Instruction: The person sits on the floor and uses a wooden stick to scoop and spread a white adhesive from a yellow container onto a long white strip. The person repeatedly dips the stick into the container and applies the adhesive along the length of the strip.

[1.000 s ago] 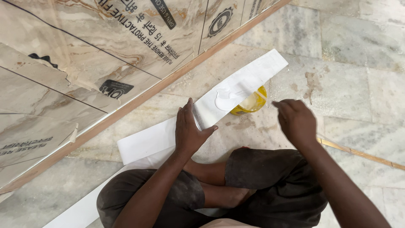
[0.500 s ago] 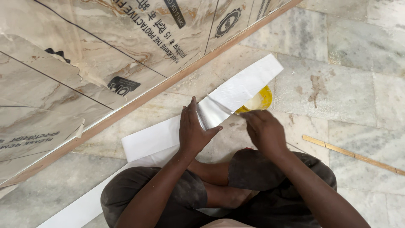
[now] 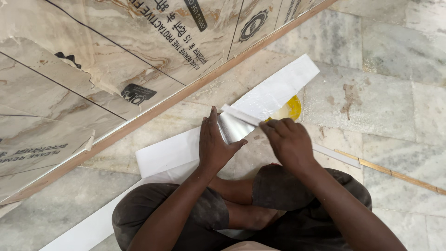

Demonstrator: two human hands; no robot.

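Left hand (image 3: 214, 148) pressed flat on the white strip (image 3: 260, 104), fingers spread. Right hand (image 3: 289, 139) pinches its peeled edge just beside. Uneven pull could tear the film. Beyond the right hand: yellow tub (image 3: 290, 109), half covered.

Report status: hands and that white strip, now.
Left hand flat on white strip, pinning it. Right hand gripping a thin strip across it. Yellow object partly hidden beneath. Nothing blocking.
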